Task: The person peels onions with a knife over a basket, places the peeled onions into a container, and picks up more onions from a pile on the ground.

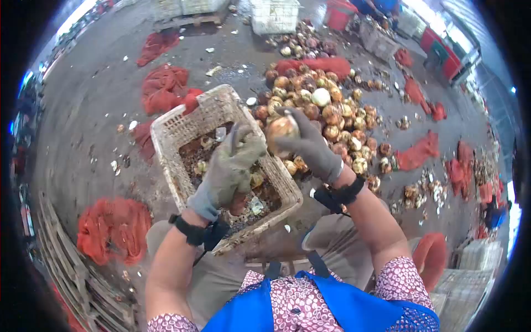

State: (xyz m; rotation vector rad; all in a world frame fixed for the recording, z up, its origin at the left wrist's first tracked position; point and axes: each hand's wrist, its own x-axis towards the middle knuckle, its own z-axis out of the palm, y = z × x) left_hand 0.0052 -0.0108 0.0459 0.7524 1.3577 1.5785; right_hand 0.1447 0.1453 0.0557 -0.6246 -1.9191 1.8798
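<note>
The grey floor point(88, 149) carries a wide heap of onions point(332, 114). Close to the heap stands a dirty white basket point(176, 130). The hands are apart: the gloved left hand point(227, 171) is curled over the basket, any grip hidden; the gloved right hand point(314, 145) clasps one onion point(281, 133) near the basket's rim. Small scraps point(238, 221) litter the basket's bottom.

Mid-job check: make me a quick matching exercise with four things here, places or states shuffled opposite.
Column one:
1. Right hand
2. Left hand
3. Crate
4. Onion pile

Column two:
A. Heaped on the floor
B. Holding a single onion
C. Off-white and soiled
D. Gloved, over the crate's interior

Pairs: 1-B, 2-D, 3-C, 4-A
</note>
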